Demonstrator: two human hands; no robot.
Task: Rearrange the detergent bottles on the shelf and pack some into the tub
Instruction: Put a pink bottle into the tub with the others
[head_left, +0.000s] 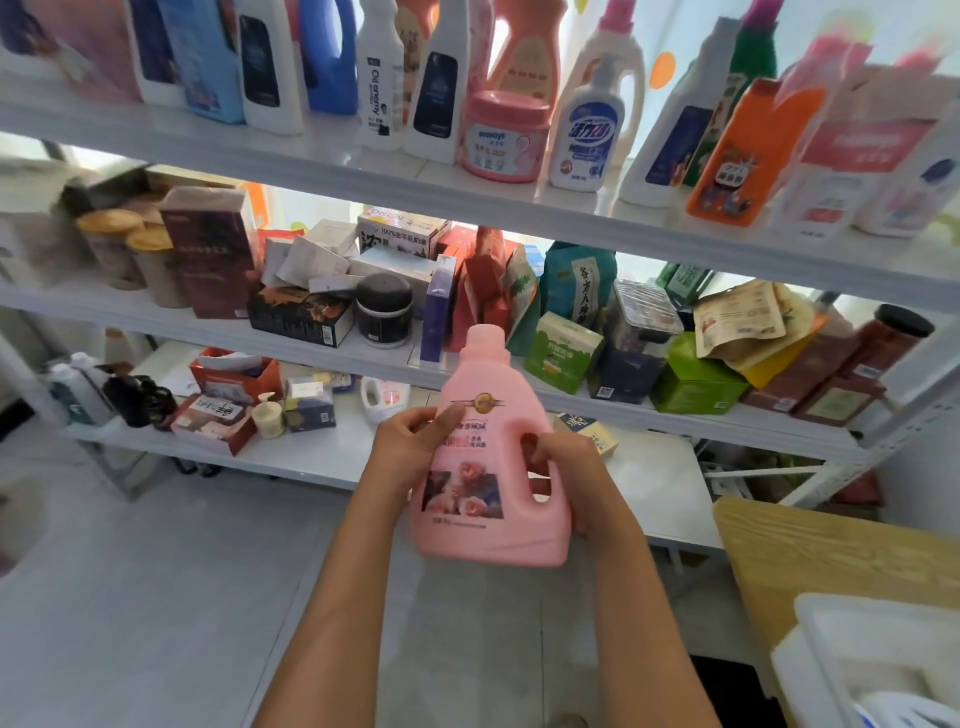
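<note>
Both hands holding a pink detergent bottle (488, 457) upright before the shelf (467, 208)
Left hand (410, 441) is gripping its side; right hand (566, 467) is curling through the handle, likely steadying it

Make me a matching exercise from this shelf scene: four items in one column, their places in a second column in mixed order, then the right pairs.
Items
1. pink bottle
2. pink jar
3. dark round jar
4. white tub

Places
A. middle shelf, beside the purple box
B. lower right corner of the view, in front of the wooden surface
C. top shelf, between white bottles
D. held in front of the shelves by the left hand and right hand

Pairs: 1-D, 2-C, 3-A, 4-B
</note>
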